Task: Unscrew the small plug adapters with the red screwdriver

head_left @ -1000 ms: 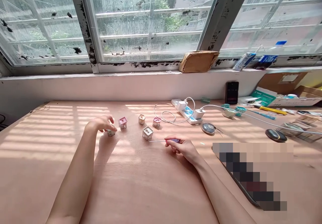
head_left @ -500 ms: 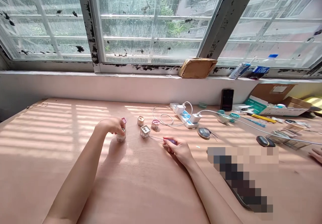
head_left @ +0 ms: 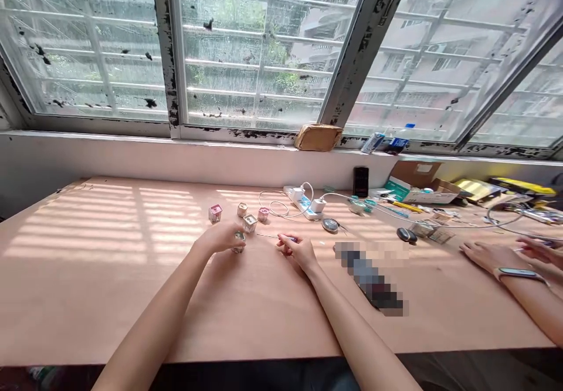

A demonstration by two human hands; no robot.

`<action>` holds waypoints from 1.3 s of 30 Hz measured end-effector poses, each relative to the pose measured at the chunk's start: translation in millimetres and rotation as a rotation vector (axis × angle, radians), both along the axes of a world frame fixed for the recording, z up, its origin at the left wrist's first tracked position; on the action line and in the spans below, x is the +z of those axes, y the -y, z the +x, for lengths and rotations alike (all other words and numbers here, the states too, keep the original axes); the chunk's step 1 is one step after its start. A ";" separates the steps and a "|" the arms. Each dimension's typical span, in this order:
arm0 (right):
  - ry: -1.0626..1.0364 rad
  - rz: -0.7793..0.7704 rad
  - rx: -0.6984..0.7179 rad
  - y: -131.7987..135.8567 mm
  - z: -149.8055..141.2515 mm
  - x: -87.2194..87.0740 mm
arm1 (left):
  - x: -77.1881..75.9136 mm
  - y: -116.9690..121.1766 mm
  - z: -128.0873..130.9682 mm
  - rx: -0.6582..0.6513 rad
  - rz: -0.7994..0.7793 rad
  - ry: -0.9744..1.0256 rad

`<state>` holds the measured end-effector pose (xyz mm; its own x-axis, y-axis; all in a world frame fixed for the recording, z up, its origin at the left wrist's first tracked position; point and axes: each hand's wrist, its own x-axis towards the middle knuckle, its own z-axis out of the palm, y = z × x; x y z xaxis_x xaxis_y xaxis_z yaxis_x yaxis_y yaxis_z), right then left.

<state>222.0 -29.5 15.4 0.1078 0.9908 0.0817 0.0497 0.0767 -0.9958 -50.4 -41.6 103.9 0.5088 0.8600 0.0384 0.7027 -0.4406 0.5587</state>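
We have our left hand [head_left: 224,237] closed on a small green-topped box [head_left: 238,244], fingers bent over its upper side; we cannot tell whether its base touches the smooth, wood-toned table [head_left: 109,303]. Our right hand [head_left: 299,251] grips a screwdriver [head_left: 269,236] in pinched fingers, its thin, straight metal shaft pointing left toward the boxes.

Just beyond our left hand stands a square, white-topped box [head_left: 250,224] with clear-looking sides and round marks on top. Behind it are a pink-topped box [head_left: 263,215] and a tan-topped box [head_left: 241,210], both many-sided, while a squarish red-topped box [head_left: 215,214] stands farther left.

To the right of our right hand, well apart, another person's hands [head_left: 490,255] rest near the table's side. Nearer to us lie a round, flat disc [head_left: 330,225] and a glossy, rounded black mouse [head_left: 407,235].

Beyond our right hand, a white plastic power strip [head_left: 303,204] trails loops of smooth cable. Farthest, a creased brown package [head_left: 319,138] sits on the windowsill [head_left: 246,146].
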 end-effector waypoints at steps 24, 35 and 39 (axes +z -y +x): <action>0.112 -0.052 0.103 71.1 4.5 7.5 | -76.4 12.7 -40.4 0.324 -0.371 1.140; 0.243 -0.198 0.445 35.6 -38.6 11.6 | -74.5 3.7 -36.3 0.280 -0.527 1.324; 0.269 -0.219 0.527 7.1 -39.2 16.4 | -76.7 5.1 -33.4 0.299 -0.517 1.361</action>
<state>182.7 -36.6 31.8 -0.3959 0.9020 -0.1726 0.3119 -0.0447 -0.9491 -83.8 -46.7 27.2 0.1406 0.9900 -0.0066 -0.4483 0.0696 0.8912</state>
